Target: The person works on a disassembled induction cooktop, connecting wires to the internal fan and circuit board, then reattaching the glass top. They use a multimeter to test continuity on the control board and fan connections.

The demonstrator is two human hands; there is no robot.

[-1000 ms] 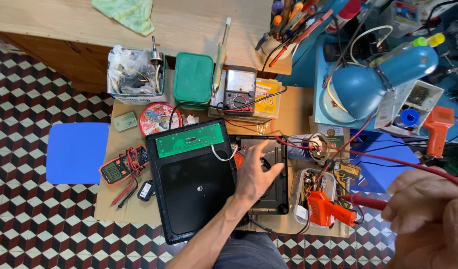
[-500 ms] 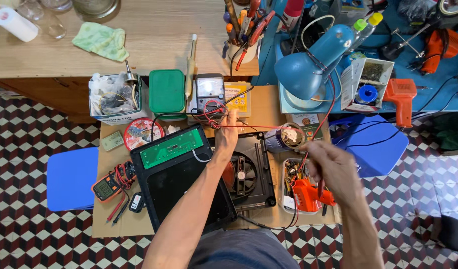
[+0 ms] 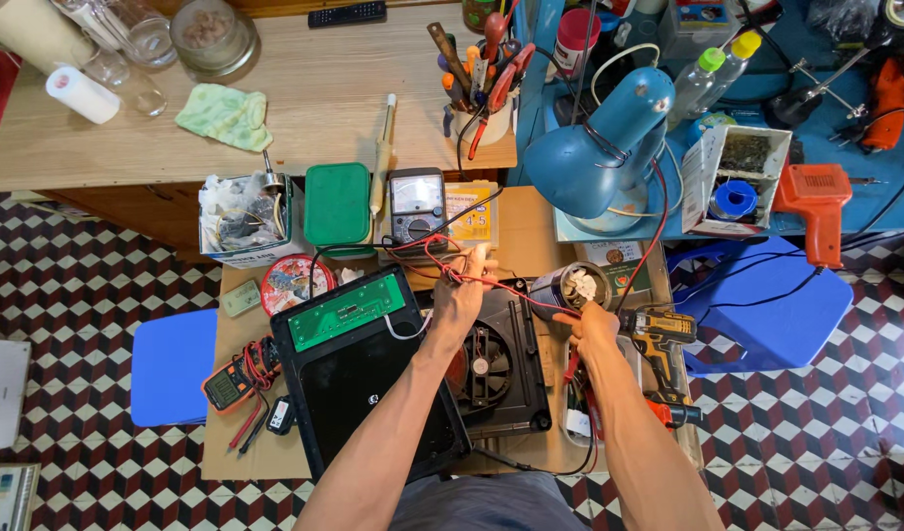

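leads (image 3: 491,282) ran red and black between your hands, just at 6 o'clock of the analog multimeter (image 3: 417,205). your left hand (image 3: 459,295) pinched their ends; your right hand (image 3: 592,329) was curled, grip unclear. separating them slowly seemed wise.

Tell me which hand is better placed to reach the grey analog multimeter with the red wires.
Probably the left hand: it holds the red wires just below the grey analog multimeter. The right hand is farther away, beside the open round tin.
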